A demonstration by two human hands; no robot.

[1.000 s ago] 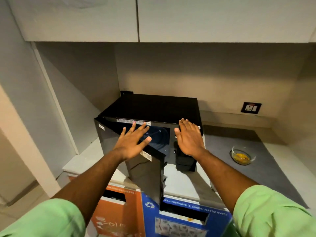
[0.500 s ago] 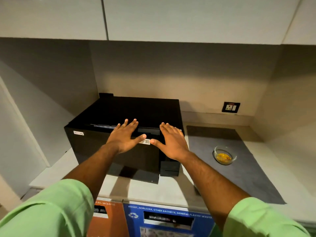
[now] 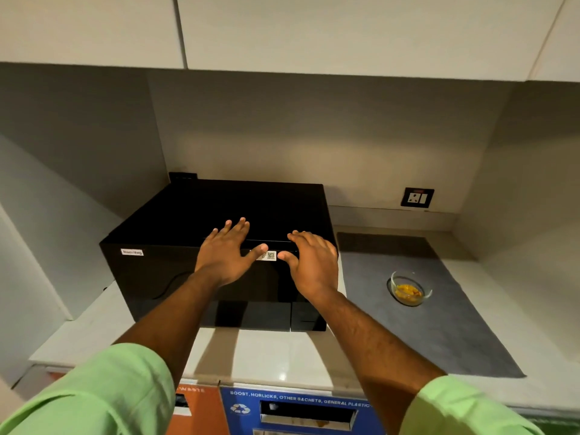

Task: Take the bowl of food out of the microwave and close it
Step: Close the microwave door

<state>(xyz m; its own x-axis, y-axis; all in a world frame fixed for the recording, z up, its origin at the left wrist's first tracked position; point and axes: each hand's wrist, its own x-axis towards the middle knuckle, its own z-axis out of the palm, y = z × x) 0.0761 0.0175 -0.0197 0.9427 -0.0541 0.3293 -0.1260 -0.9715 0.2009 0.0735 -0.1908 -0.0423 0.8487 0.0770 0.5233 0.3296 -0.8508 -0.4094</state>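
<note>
A black microwave [image 3: 175, 246] stands on the counter with its door shut flush against the front. My left hand [image 3: 227, 252] lies flat with fingers spread on the door's upper edge. My right hand [image 3: 312, 262] rests beside it at the top right of the front, fingers apart, holding nothing. A small white QR sticker [image 3: 268, 255] shows between my two thumbs. The clear glass bowl [image 3: 409, 288] with yellow food sits on the grey mat [image 3: 439, 334] to the right of the microwave, apart from both hands.
White wall cabinets [image 3: 282, 29] hang overhead. A black wall socket [image 3: 417, 197] is behind the mat. Below the pale counter [image 3: 276, 356] edge are a blue recycling bin front [image 3: 301, 409] and an orange one [image 3: 201, 409]. A side wall stands close on the left.
The microwave door swung from half open to fully shut under my left hand. Both hands now rest higher on the closed front. The bowl has stayed on the mat.
</note>
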